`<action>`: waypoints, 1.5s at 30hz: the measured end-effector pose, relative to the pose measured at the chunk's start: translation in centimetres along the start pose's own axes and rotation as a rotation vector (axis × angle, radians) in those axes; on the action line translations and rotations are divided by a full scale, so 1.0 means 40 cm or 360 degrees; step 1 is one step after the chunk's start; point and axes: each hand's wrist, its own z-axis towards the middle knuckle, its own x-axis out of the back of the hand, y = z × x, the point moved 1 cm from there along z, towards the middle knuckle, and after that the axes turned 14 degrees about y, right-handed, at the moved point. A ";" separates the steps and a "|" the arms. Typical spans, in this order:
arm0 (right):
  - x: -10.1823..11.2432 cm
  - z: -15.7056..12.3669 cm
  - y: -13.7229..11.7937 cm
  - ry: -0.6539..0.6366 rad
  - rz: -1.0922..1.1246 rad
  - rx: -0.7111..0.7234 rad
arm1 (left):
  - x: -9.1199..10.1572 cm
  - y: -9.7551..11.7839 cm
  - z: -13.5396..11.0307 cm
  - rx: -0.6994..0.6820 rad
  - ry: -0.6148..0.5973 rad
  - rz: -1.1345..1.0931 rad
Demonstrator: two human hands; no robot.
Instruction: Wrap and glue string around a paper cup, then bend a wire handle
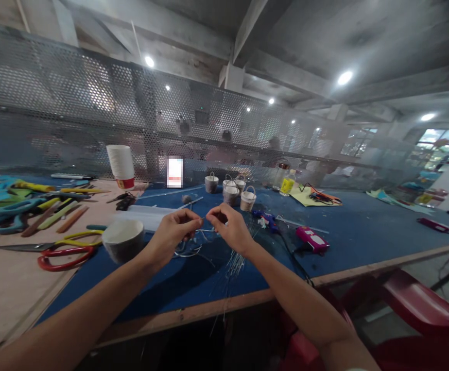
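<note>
My left hand [172,232] and my right hand [230,226] are raised together over the blue table [348,232], fingertips almost meeting. Both pinch a thin pale wire [204,220] stretched between them. More loose wire loops [189,250] and a bundle of thin wire strands [235,265] lie on the blue surface just beneath the hands. A small grey-wrapped cup [123,240] stands just left of my left hand.
Several small baskets with handles [232,191] stand behind the hands. Scissors with red and yellow handles [64,252] lie left, with a stack of paper cups [121,166] behind. A pink glue gun [312,240] lies right. Red chairs [413,304] sit beyond the table edge.
</note>
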 end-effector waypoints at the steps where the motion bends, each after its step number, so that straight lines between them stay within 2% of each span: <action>1: -0.001 0.000 0.001 -0.0006 -0.0023 0.0024 | 0.001 0.000 0.001 0.0024 -0.0003 -0.0024; 6: -0.001 -0.007 -0.001 -0.0018 -0.0171 0.0227 | 0.002 0.004 0.000 0.0090 0.0000 -0.0085; 11: 0.008 -0.012 -0.013 -0.0078 -0.0355 0.0471 | 0.002 -0.008 0.004 -0.0015 0.0067 0.0006; 14: 0.008 -0.013 -0.013 -0.0067 -0.0381 0.0512 | 0.001 -0.017 0.008 -0.0090 0.0064 0.0112; 18: 0.003 -0.010 -0.007 -0.0012 -0.0262 0.0375 | -0.004 -0.018 0.006 -0.0153 -0.0011 0.0168; 26: 0.005 0.003 -0.003 -0.0072 0.0184 -0.0090 | -0.004 -0.012 0.003 -0.0001 -0.0062 -0.0014; 32: 0.006 0.003 -0.006 -0.0114 0.0299 -0.0164 | -0.002 -0.010 0.001 0.0127 -0.0060 -0.0060; 39: 0.004 0.004 -0.003 -0.0020 0.0213 -0.0124 | -0.005 -0.018 -0.001 0.0093 -0.0102 -0.0104; 45: 0.011 0.006 -0.006 -0.0016 0.0266 -0.0199 | -0.009 0.002 -0.013 0.0379 -0.0277 -0.0255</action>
